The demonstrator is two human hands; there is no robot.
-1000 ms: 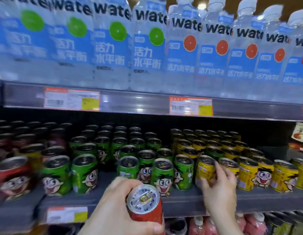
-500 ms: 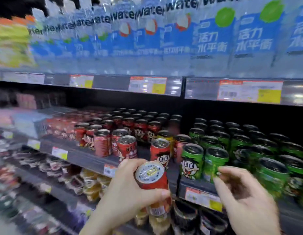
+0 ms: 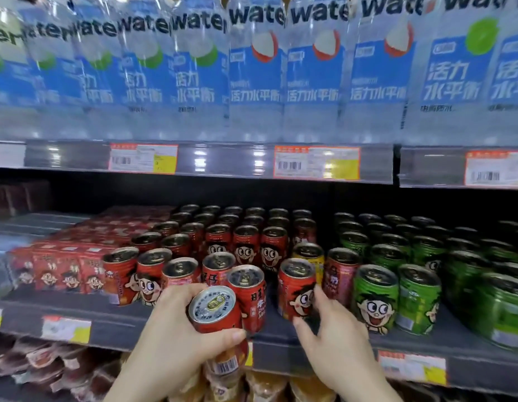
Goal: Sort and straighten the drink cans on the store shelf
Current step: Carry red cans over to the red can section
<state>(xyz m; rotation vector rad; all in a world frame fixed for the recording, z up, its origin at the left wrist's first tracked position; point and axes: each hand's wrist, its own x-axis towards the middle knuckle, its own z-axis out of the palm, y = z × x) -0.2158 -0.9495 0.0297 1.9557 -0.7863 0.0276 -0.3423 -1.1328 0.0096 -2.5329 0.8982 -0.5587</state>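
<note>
A: Cartons (image 3: 60, 268), red, stacked at the far left of the shelf (image 3: 118, 320). Beside them, rows of red cans (image 3: 223, 245) with a cartoon face, running back into the dark.

B: And nearer the front edge?

A: Left hand (image 3: 170, 343), fingers wrapped round a red can (image 3: 215, 314) held in front of the shelf lip, top tilted toward the camera, barcode low on its side. Just behind it, another red can (image 3: 247, 291) standing at the shelf front.

B: To the right of that?

A: Right hand (image 3: 336, 346), thumb and fingers pinching the lower part of a front-row red can (image 3: 297, 288) that stands on the shelf. Behind this can, a lone yellow can (image 3: 308, 255) among the red ones; next along, one dark red can (image 3: 340, 271).

B: Farther right?

A: Green cans (image 3: 376, 297) in rows, same cartoon face, blurred toward the edge. Overhead, water bottles (image 3: 255, 68) with blue labels along the upper shelf, price tags (image 3: 316, 162) on its rail. Below, packets, too blurred to identify.
</note>
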